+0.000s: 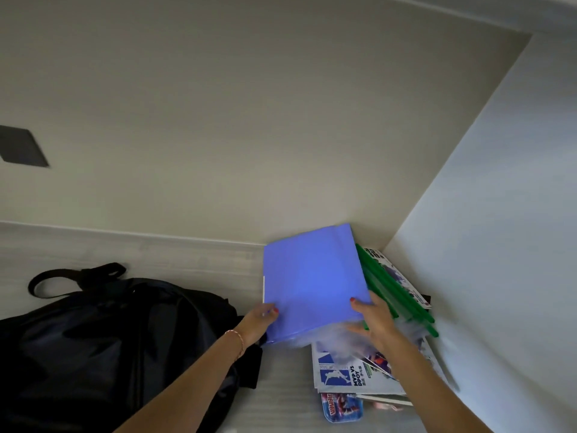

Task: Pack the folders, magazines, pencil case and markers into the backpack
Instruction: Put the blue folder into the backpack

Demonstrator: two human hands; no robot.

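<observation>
The blue folder (313,282) is held tilted up between both hands, above the pile in the desk's right corner. The left hand (259,321) grips its lower left edge, thumb on the front face. The right hand (373,320) grips its lower right corner, thumb on the front and fingers curled behind. Just right of the right hand lie green folders (402,300); their number cannot be told. Under the hands, magazines (352,375) lie fanned out, at least three, one more (396,276) showing behind the green folders. A pencil case (342,407) with a printed cover lies at the pile's near edge, partly under a magazine.

One black backpack (103,335) lies on its side left of the left hand, handle loop toward the wall. All rest on a pale grey desk (193,260) set in a corner, with a beige wall (249,120) behind and a white wall (499,229) to the right. A dark square panel (22,146) sits on the beige wall at far left.
</observation>
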